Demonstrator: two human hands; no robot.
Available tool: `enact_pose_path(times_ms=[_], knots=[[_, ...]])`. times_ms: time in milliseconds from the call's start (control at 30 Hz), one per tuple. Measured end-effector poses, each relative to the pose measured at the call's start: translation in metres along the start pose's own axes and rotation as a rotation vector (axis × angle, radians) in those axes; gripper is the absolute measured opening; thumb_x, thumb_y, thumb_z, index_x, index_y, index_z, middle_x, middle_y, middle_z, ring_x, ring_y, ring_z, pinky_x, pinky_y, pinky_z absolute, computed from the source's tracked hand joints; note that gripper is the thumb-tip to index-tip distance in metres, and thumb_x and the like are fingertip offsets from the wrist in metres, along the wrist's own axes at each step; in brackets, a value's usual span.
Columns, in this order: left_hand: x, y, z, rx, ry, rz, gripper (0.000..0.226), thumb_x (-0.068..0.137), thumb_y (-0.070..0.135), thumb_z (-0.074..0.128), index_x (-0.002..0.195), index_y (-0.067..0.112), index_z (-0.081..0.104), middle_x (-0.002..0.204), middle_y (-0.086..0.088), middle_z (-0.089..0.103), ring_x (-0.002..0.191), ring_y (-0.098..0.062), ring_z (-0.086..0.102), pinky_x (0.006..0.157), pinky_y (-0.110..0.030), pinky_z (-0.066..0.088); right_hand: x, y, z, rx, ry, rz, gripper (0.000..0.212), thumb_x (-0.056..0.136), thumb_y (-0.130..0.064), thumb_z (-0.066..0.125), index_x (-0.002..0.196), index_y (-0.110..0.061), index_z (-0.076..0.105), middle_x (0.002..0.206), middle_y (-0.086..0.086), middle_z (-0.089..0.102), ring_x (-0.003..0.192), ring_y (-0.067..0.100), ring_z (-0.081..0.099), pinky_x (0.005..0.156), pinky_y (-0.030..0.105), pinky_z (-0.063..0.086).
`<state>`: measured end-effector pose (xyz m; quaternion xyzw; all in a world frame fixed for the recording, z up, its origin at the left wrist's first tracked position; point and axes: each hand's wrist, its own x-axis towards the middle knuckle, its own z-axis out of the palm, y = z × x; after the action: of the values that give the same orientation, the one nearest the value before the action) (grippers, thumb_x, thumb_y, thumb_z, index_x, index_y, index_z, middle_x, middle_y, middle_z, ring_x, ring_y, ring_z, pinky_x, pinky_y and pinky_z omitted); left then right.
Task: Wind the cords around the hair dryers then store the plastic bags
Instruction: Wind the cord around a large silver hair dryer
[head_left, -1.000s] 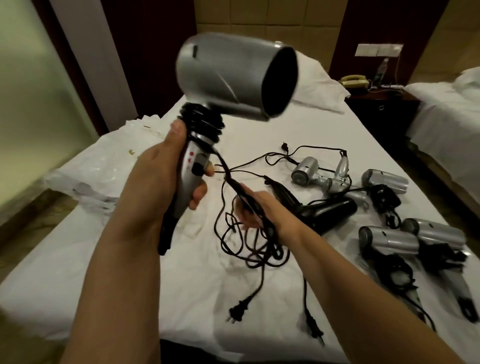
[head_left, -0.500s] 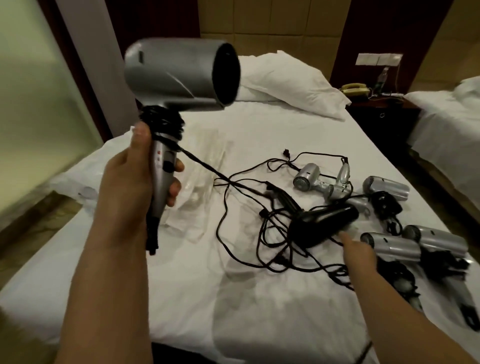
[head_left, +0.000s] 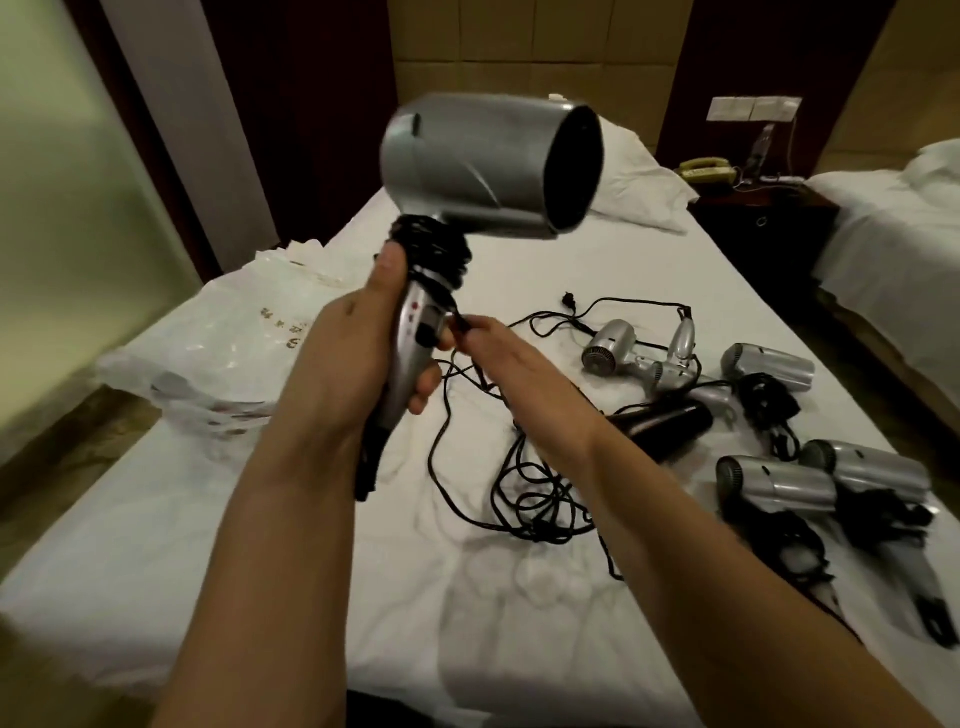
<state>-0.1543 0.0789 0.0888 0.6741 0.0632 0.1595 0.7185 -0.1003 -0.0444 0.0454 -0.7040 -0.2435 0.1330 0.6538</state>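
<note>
Dryer, silver and rigid, was held above the bed by the left hand, its grip wrapped round the handle. The right hand pinched the limp cord beside the coils; probably top-heavy, best held low on the handle.

A white bed fills the dim room. Right of it — a dark nightstand bearing a telephone, then a second bed; behind it, tan wall panels.
</note>
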Motion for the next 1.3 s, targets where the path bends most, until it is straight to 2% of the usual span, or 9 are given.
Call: enact_pose_path(times_ms=[133,233,400,533,667,833,933,1033,1300], knots=[[0.002,-0.002,-0.006,0.070,0.092,0.036,0.049,0.094,0.052,0.041,0.086,0.008,0.062,0.061,-0.002,0.063,0.041,-0.016,0.048,0.037,-0.021,0.038,0.000,0.015,-0.006,0.038,-0.007,0.042,0.028,0.097,-0.014,0.047,0.069,-0.014,0.048,0.056,-0.001,0.041,0.047,0.010,0.036,0.047,0.022,0.034],[0.003,-0.009,-0.013,0.100,0.183,0.011,0.045,0.095,0.050,0.042,0.087,0.010,0.060,0.063,-0.004,0.064,0.039,-0.014,0.050,0.036,-0.020,0.039,-0.008,0.032,-0.023,-0.168,-0.035,0.125,0.037,0.097,-0.018,0.047,0.061,-0.014,0.041,0.052,-0.002,0.034,0.048,0.013,0.028,0.049,0.029,0.023],[0.003,-0.017,-0.019,0.230,0.215,0.004,0.034,0.096,0.045,0.043,0.082,0.020,0.060,0.071,-0.007,0.065,0.040,-0.012,0.051,0.038,-0.021,0.040,-0.013,0.060,-0.041,-0.841,-0.195,0.297,0.039,0.098,-0.028,0.046,0.061,-0.015,0.043,0.053,-0.006,0.048,0.056,0.012,0.046,0.064,0.028,0.039],[0.016,-0.024,-0.025,0.337,0.240,0.044,0.031,0.096,0.046,0.045,0.087,0.020,0.060,0.076,-0.007,0.065,0.043,-0.012,0.053,0.040,-0.022,0.042,-0.021,0.061,-0.049,-0.578,-0.237,0.332,0.027,0.096,-0.017,0.048,0.069,-0.016,0.053,0.049,0.000,0.058,0.051,0.009,0.054,0.061,0.022,0.041],[0.032,-0.041,-0.031,0.526,0.191,-0.035,0.035,0.096,0.041,0.044,0.113,0.012,0.052,0.084,-0.004,0.061,0.055,-0.016,0.054,0.050,-0.027,0.042,-0.033,0.044,-0.044,-0.236,-0.178,0.191,0.015,0.095,-0.017,0.050,0.089,-0.008,0.061,0.045,0.004,0.051,0.054,0.021,0.048,0.076,0.043,0.049],[0.037,-0.056,-0.033,0.769,-0.095,-0.057,0.031,0.098,0.030,0.044,0.124,0.016,0.038,0.092,-0.002,0.057,0.069,-0.011,0.052,0.057,-0.026,0.040,-0.045,0.032,-0.053,0.114,-0.187,0.236,0.030,0.081,-0.018,0.047,0.095,0.003,0.062,0.060,0.007,0.047,0.045,0.013,0.026,0.046,0.026,0.022],[0.047,-0.065,-0.033,0.993,-0.135,0.098,0.040,0.094,0.021,0.051,0.130,0.008,0.040,0.112,-0.010,0.055,0.088,-0.019,0.054,0.065,-0.031,0.035,-0.040,0.027,-0.049,-0.423,-0.224,0.290,0.017,0.093,-0.011,0.047,0.093,-0.006,0.063,0.065,0.003,0.053,0.049,0.010,0.039,0.046,0.018,0.030],[0.056,-0.074,-0.027,1.228,-0.160,0.210,0.044,0.093,0.025,0.052,0.132,0.009,0.041,0.118,-0.014,0.054,0.099,-0.031,0.054,0.075,-0.035,0.041,-0.030,0.013,-0.030,-1.113,-0.339,0.163,0.023,0.095,-0.029,0.045,0.088,-0.011,0.058,0.093,0.008,0.061,0.088,0.021,0.053,0.073,0.027,0.041],[0.051,-0.093,-0.013,1.866,-0.288,0.391,0.058,0.100,0.029,0.039,0.150,0.019,0.012,0.129,-0.004,0.047,0.105,-0.027,0.055,0.061,-0.033,0.035,-0.013,-0.043,-0.023,-1.397,-0.095,-0.130,0.017,0.092,-0.029,0.049,0.108,-0.023,0.052,0.110,0.002,0.057,0.105,0.023,0.052,0.074,0.029,0.033]])
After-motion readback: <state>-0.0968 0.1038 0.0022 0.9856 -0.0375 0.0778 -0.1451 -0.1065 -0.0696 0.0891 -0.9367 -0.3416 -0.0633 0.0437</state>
